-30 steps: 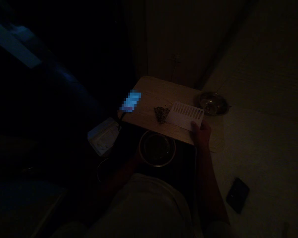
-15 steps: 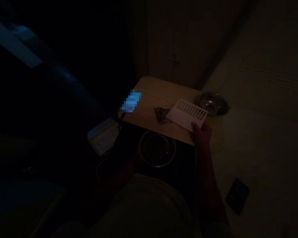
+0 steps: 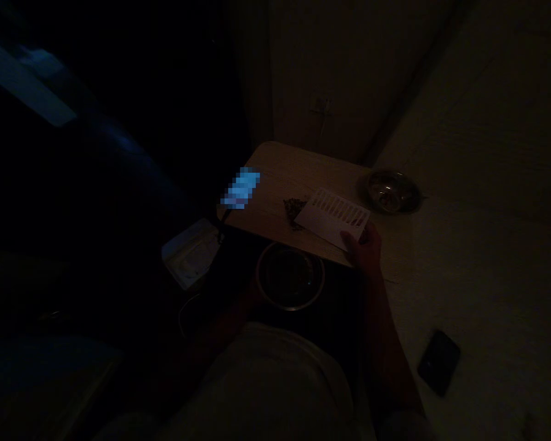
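The light is very dim. In my right hand [image 3: 367, 248] is a flat white slotted plate [image 3: 324, 223], pinched at its near right corner with the thumb on top. Its left edge reaches over a small heap of dark loose bits [image 3: 294, 209] on the wooden table [image 3: 280, 165]. Just below the table's near edge is a round bowl [image 3: 290, 305] with a pale rim and a dark inside. My left hand [image 3: 251, 293] grips the bowl's left side, its fingers mostly lost in shadow.
A lit phone screen [image 3: 241, 188], pixelated, is at the table's left. Beyond the right edge sits a shiny metal bowl [image 3: 392, 191]. A pale tray [image 3: 190, 254] is low on the left, and a dark flat object [image 3: 439, 362] lies at right. A wall socket [image 3: 321, 103] is behind.
My right hand has moved the slotted plate a little left and nearer to me, over more of the heap. The picture has become darker. My left hand and its bowl stay put.
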Motion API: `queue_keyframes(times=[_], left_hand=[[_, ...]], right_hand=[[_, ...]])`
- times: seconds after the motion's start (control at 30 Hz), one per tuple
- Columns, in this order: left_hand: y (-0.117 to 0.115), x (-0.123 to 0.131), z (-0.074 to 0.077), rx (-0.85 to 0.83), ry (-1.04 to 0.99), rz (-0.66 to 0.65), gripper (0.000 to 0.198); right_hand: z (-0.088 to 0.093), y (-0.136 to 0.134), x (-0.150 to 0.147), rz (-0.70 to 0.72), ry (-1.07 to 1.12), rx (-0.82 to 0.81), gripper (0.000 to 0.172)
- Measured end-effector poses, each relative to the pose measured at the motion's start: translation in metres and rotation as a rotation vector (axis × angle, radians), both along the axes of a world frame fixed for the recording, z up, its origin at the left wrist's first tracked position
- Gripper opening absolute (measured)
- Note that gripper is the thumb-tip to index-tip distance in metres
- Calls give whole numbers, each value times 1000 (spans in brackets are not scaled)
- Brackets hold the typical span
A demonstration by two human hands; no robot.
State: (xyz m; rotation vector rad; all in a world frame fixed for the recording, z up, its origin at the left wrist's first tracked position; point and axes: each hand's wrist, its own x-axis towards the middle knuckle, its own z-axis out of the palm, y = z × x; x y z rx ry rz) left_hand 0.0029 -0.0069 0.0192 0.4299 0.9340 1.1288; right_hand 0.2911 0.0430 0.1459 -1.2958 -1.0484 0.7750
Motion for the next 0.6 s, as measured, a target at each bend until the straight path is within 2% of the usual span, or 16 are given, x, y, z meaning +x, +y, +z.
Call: queue_keyframes(times=[0.23, 0.47, 0.6], left_hand=[[-1, 1, 11, 18, 23, 7, 59], [-1, -3, 10, -6, 29, -11, 60], [-1, -1, 9, -19, 28, 6, 53]], right_hand=[[-2, 3, -3, 86, -17, -9, 40], [-6, 5, 1, -95, -1, 26, 40], [-3, 5, 2, -130, -11, 47, 39]])
